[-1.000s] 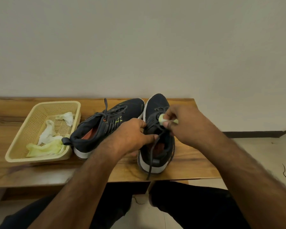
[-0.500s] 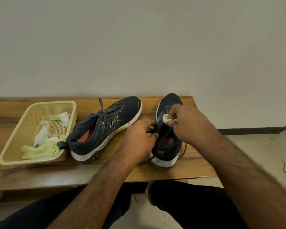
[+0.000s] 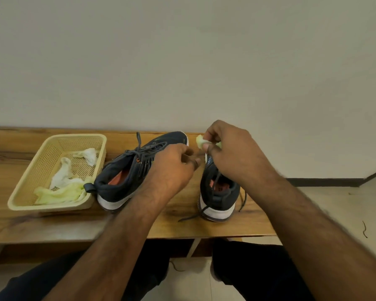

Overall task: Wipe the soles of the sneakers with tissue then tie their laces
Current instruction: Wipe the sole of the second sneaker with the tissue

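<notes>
Your right hand (image 3: 230, 153) pinches a small pale green wad of tissue (image 3: 200, 141) just above the dark blue sneaker with the white sole (image 3: 218, 192) under it on the wooden tabletop (image 3: 52, 227). Its grey laces (image 3: 213, 181) hang loose, so tying looks not done. Your left hand (image 3: 172, 168) is curled, fingertips near the right hand; I cannot tell if it holds a lace. Beside your left hand lies the other dark sneaker (image 3: 130, 172), and past it a yellow plastic basket (image 3: 26, 198) with used tissues, so wiping seems mostly over.

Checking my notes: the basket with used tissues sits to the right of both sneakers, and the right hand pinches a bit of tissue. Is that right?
One slip: the head view shows the basket left of both sneakers, not right. The right hand does pinch a bit of tissue.
</notes>
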